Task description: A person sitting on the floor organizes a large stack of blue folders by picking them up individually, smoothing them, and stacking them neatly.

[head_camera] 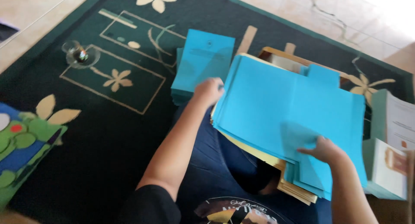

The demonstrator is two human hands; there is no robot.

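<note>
The left hand [208,91] grips the blue sheets [276,107] at their far edge; the right hand [324,149] pinches their near corner.

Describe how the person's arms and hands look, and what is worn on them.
Both arms are bare from the upper arm down. The left hand and the right hand carry no gloves, rings, or watch that I can see. A short black sleeve covers the left shoulder; the picture is somewhat blurred.

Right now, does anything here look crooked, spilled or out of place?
The blue sheets on the lap are fanned unevenly, edges stepped rather than squared. A small glass dish sits alone on the carpet. Nothing looks spilled.
</note>
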